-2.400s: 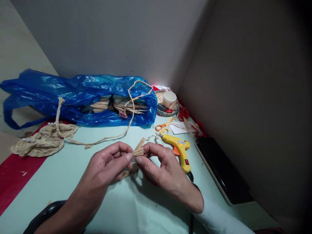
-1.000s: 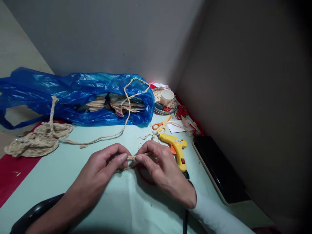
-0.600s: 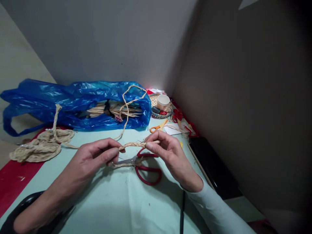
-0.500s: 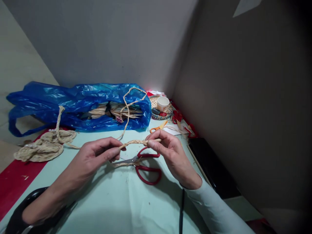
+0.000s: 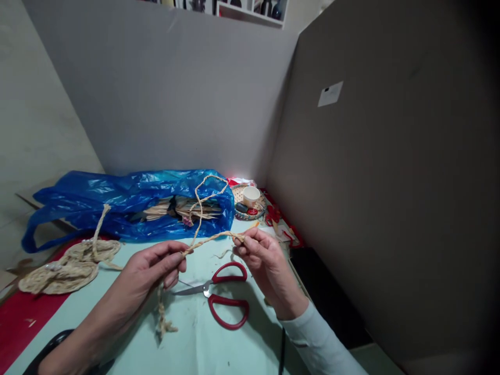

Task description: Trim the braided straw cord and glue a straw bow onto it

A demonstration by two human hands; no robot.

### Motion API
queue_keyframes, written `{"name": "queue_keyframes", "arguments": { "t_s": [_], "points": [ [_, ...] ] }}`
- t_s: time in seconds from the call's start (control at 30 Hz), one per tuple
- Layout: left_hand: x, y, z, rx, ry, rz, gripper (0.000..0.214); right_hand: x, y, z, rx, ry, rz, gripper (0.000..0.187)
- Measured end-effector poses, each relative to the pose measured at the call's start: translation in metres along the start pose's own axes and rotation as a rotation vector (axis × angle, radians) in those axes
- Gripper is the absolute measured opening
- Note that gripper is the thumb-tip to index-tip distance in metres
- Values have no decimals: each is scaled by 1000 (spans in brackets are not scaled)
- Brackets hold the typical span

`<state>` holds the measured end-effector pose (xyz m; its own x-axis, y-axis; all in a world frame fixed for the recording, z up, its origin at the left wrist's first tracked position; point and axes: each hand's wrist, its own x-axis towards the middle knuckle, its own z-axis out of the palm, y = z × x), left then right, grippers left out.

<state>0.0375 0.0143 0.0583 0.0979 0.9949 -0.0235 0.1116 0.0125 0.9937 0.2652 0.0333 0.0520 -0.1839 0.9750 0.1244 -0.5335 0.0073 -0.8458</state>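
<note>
A short braided straw cord (image 5: 211, 239) is stretched between both hands above the pale green table (image 5: 219, 349). My left hand (image 5: 154, 265) pinches its left part, and the frayed tail (image 5: 164, 325) hangs down onto the table. My right hand (image 5: 255, 252) pinches the cord's right end between thumb and fingers. Red-handled scissors (image 5: 219, 297) lie on the table just below and between the hands.
A blue plastic bag (image 5: 128, 200) with straw strips lies behind the hands, a long braid (image 5: 201, 200) looping out of it. Coiled braid (image 5: 64, 263) sits at the left. A woven tray with a white cup (image 5: 250, 195) stands in the corner. Grey partitions close off the back and right.
The hands lifted and pulled apart, drawing the folded straw piece out into a cord. The red scissors came into sight under them. The view tilted up; the yellow glue gun is hidden.
</note>
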Motion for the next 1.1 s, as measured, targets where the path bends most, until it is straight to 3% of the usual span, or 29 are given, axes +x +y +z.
{"name": "queue_keyframes", "arguments": {
  "t_s": [0.27,0.4,0.53,0.67,0.73,0.87,1.0,1.1],
  "points": [
    [-2,0,22,222,-1,80,27,-7,5,5,-119,-8,-32,19],
    [-4,11,24,345,33,175,53,-12,3,8,-298,-66,-43,17],
    [-9,27,33,430,-58,223,20,-14,7,9,-452,-150,-60,15],
    [-10,27,36,393,-70,179,25,-15,12,10,-578,-233,-82,16],
    [-8,20,31,358,-56,154,24,-14,9,9,-664,-220,-108,18],
    [-3,7,10,238,60,69,27,-12,0,3,-1264,-193,-196,27],
    [0,-2,-16,68,178,-41,22,-15,12,-4,-1655,-376,-154,11],
    [0,-6,-31,-31,286,-102,15,-21,27,-2,-1816,-469,-143,22]
  ]
}}
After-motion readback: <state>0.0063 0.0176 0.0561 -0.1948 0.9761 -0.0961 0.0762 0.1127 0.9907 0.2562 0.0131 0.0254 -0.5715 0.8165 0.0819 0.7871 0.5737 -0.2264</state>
